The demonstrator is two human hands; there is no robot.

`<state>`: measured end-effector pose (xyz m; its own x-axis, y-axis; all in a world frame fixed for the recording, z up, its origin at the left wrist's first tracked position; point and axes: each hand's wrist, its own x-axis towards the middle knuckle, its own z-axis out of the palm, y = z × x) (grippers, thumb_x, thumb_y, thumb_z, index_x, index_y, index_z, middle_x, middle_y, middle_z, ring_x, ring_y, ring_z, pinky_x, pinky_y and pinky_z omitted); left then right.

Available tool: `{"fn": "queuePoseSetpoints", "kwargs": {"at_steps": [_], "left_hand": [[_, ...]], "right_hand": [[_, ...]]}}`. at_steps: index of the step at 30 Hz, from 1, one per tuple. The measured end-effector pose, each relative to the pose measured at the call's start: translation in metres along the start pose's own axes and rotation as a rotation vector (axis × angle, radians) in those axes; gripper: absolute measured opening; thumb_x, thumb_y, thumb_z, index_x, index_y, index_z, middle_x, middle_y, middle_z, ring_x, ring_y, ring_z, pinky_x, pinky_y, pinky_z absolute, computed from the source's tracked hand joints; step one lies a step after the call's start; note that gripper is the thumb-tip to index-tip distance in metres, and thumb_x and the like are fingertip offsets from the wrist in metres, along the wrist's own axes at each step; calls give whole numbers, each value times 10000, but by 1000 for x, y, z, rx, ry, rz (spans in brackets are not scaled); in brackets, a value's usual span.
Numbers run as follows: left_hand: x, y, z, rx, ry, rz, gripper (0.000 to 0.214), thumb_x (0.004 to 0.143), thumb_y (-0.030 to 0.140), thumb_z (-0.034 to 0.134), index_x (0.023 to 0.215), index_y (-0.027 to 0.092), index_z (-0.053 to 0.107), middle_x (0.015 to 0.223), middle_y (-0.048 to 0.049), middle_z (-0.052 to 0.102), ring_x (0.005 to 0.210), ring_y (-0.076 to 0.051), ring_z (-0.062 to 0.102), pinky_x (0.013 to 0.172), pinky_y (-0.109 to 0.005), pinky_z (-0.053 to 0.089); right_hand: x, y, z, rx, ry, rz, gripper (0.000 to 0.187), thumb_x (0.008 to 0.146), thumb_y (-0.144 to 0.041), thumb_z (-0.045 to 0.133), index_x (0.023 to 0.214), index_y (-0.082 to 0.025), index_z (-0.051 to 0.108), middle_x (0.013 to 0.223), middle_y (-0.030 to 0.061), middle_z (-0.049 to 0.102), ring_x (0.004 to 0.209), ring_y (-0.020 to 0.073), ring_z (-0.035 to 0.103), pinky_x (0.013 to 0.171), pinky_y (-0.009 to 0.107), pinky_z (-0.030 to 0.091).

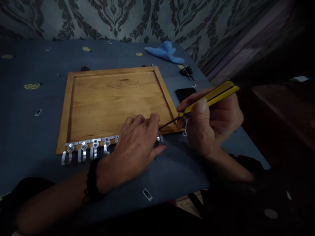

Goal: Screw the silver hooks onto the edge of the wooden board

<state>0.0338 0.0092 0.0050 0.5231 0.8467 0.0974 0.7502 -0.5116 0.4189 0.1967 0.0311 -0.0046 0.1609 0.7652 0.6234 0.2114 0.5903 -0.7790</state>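
Your right hand [214,121] clamps the yellow-handled driver [219,90]; your left hand [135,144], grip unclear, covers the end hook [160,139] at the wooden board's [115,101] four o'clock. Seven-o'clock hooks [84,146] look fastened; this one seems unfinished.

Unreadable lettering [147,194] on blue tablecloth [172,177]

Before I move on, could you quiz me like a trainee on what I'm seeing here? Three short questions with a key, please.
1. Which of the person's hands grips the yellow-handled tool with a thin dark shaft?

2. True or false: the crumpled bright-blue cloth lies on the blue-grey patterned tablecloth, beyond the rectangular wooden panel with a raised rim.

3. Along which edge of that panel, as the head camera sees it, do the silver metal hooks run? A) far; B) near; C) both.

Key: 1. The right hand. 2. True. 3. B.
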Motion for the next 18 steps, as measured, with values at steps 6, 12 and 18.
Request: {"fn": "queuePoseSetpoints", "kwargs": {"at_steps": [6,12,18], "left_hand": [[1,0,0,0,-6,-7,489,798,330,770,1133,178,449,996,-31,683,993,-270,587,878,-426,451],[0,0,0,1,-1,-7,502,795,332,774,1141,186,441,1011,-33,686,1002,-267,591,885,-415,448],[1,-1,1,-3,2,-9,494,791,334,778,1126,195,442,1006,-29,687,1008,-262,593,896,-413,449]], "right_hand": [[1,-2,2,26,25,-7,109,898,-391,656,909,-287,687,735,-26,634,438,73,485,308,232,365],[0,-1,1,15,-6,-25,100,903,-373,653,941,-291,696,739,-26,645,434,77,500,300,231,390],[-2,0,-2,-38,-33,-31,120,898,-386,659,973,-301,696,756,-13,641,566,115,582,347,223,450]]}}
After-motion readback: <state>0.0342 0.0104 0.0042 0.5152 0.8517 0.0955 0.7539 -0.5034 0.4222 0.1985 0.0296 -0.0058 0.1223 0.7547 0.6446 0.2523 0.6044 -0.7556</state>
